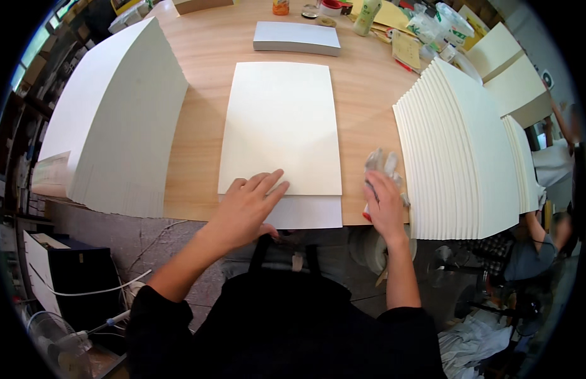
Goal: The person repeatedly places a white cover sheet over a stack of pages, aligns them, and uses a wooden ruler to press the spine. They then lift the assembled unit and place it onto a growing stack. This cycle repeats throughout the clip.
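Observation:
A cream board or thick sheet (283, 126) lies in the middle of the table. White paper (312, 213) sticks out from under its near edge. My left hand (250, 203) rests on the cream sheet's near left corner, fingers stretched out, thumb down at the table edge. To the right, my right hand (386, 199) is closed at the table edge, over a crumpled greyish-white work glove (389, 165). Something slim and dark with a red end (367, 216) shows at its fingers; its kind cannot be made out.
A tall paper stack (128, 114) stands at the left. Thick cream bundles (441, 151) are piled in layers at the right. Behind the middle sheet lies a white paper block (296, 39). A bottle (367, 17), a plastic tub (454, 24) and clutter occupy the far right. Another person (536, 252) is at the right.

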`<state>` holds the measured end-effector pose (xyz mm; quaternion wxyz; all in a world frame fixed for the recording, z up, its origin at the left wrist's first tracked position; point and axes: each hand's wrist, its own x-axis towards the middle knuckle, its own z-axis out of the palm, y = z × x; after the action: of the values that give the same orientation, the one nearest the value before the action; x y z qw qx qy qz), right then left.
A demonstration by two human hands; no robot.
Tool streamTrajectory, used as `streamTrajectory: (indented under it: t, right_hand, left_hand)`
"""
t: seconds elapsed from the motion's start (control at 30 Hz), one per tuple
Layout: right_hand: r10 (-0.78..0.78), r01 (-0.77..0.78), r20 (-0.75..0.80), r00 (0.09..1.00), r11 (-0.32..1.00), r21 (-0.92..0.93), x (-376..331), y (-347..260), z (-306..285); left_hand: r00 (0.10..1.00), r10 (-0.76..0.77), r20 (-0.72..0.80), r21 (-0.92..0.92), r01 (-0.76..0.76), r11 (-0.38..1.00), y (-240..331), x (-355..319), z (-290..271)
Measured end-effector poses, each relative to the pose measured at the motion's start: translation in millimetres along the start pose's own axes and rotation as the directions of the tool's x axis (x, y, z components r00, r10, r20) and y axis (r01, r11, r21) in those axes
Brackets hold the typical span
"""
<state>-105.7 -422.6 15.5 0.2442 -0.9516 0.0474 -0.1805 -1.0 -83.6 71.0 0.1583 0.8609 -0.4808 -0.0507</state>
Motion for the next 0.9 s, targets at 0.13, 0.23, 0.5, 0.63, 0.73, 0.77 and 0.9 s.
streamTrajectory:
  t: [0.13,0.23,0.5,0.63,0.73,0.77,0.9]
  right_hand:
    - [0.062,-0.069,0.043,0.997,0.984,0.166,-23.6,-9.1,-22.5]
    - [0.007,-0.016,0.058,0.998,0.986,0.163,-28.8,-43.4,-29.8]
    - [-0.056,-0.005,0.206,0.977,0.958,0.285,15.1,-55.4,15.7]
    - [-0.015,-0.093,0.184,0.983,0.821,0.563,47.1,-42.6,37.4]
    - [0.078,-0.199,0.224,0.972,0.780,0.593,56.5,-42.6,46.4]
    - [0.074,-0.160,0.182,0.980,0.838,0.521,58.7,-44.6,48.0]
    - [0.043,-0.051,0.030,0.999,0.941,0.334,51.7,-50.9,51.9]
  left_hand:
    - [1.000,0.003,0.009,-0.076,-0.003,0.997,-22.3,-3.7,7.6]
    - [1.000,-0.011,-0.006,-0.143,0.010,0.990,-20.1,-6.5,3.0]
    - [0.988,-0.137,-0.070,-0.350,0.104,0.931,-76.3,-26.8,-3.3]
    - [0.976,-0.216,0.003,-0.528,0.185,0.829,-93.8,-12.5,-7.5]
    - [0.941,-0.335,0.045,-0.501,0.311,0.808,-86.5,3.3,-8.1]
    - [0.939,-0.342,0.028,-0.485,0.312,0.817,-86.2,8.5,-6.0]
    - [0.909,-0.416,-0.028,-0.430,0.365,0.826,-82.9,22.6,8.9]
